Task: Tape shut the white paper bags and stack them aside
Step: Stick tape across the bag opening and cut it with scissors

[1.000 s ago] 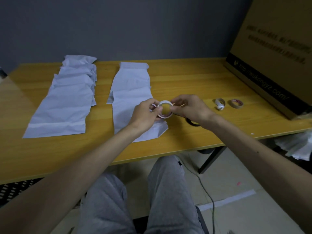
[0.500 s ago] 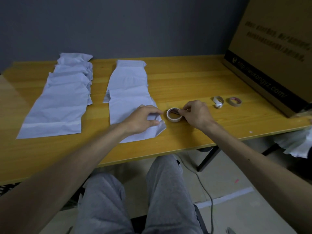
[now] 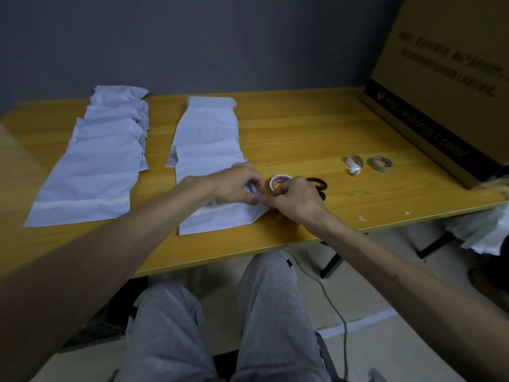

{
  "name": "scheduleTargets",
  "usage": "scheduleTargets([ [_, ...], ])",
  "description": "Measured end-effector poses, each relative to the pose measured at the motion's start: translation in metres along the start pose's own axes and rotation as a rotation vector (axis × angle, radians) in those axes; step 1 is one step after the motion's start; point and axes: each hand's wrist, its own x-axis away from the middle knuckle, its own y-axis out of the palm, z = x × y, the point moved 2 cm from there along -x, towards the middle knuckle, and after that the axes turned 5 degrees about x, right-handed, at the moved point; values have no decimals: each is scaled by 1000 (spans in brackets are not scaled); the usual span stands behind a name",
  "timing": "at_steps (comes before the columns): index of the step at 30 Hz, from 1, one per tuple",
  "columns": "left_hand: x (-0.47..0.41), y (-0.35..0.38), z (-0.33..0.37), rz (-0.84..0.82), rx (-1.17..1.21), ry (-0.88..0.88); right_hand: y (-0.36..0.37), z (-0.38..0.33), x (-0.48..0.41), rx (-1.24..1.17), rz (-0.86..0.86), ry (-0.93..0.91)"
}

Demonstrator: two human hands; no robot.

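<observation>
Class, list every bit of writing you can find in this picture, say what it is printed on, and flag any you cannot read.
"http://wukongyz.com/": printed along the dark band of the cardboard box.
Larger dark lines of print higher on the same box: too blurred to read.
Red print inside the white tape roll: too small to read.
Red print inside the brown tape roll: too small to read.

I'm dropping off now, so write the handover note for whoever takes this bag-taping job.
Left hand: pinches the near bag at its right corner.
Right hand: fingertips at that corner; what they pinch is hidden.
Tape roll lies on the table near the scissors.
Done: left pile, apparently taped.
Left: near bag, then the middle row behind it.
</observation>
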Motion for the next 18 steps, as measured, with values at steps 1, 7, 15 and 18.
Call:
scheduleTargets([
  [1,-1,-1,0,-18,15,-7,2,0,0,-2,-10,10],
  [7,-5,-7,7,-87,99,-27,1,3,5,-72,-56,19],
  [15,-8,-7,11,-42,213,-24,0,6,6,-101,-50,28],
  [18,-7,-5,11,-40,280,-38,1,5,7,-73,-19,-4],
])
